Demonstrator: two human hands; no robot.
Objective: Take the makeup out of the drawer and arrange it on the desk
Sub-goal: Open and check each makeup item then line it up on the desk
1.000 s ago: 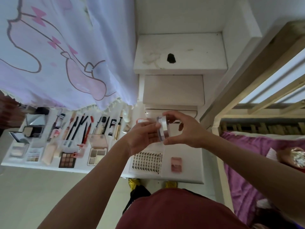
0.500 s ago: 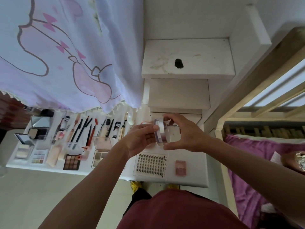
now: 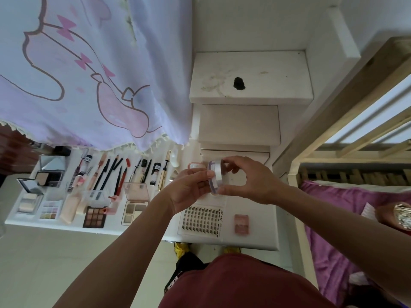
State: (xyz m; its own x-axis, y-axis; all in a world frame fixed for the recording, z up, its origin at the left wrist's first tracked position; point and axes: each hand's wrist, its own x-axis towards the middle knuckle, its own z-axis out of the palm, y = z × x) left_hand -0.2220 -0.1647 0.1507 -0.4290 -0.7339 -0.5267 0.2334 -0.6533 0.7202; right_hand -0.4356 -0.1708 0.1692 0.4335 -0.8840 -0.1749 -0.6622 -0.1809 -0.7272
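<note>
Both my hands hold a small round clear jar [image 3: 215,177] on its side above the white desk [image 3: 255,236]. My left hand [image 3: 189,190] grips its lid end with thumb and fingers. My right hand [image 3: 246,181] pinches the jar's body from the right. On the desk lie rows of makeup: pencils and tubes [image 3: 115,174], open compacts [image 3: 50,174], an eyeshadow palette [image 3: 94,217], a pink open palette [image 3: 135,196], a lash tray [image 3: 203,220] and a small pink blush [image 3: 241,223]. No drawer shows in the frame.
A lilac curtain with a pink cartoon print [image 3: 89,74] hangs over the desk's far side. White stepped boxes [image 3: 249,78] rise behind the desk. A wooden bunk frame [image 3: 333,112] and a purple-covered bed [image 3: 329,218] stand to the right.
The jar and both hands have stayed together above the desk; the jar's angle between my fingers has turned slightly. The camera view has shifted a little.
</note>
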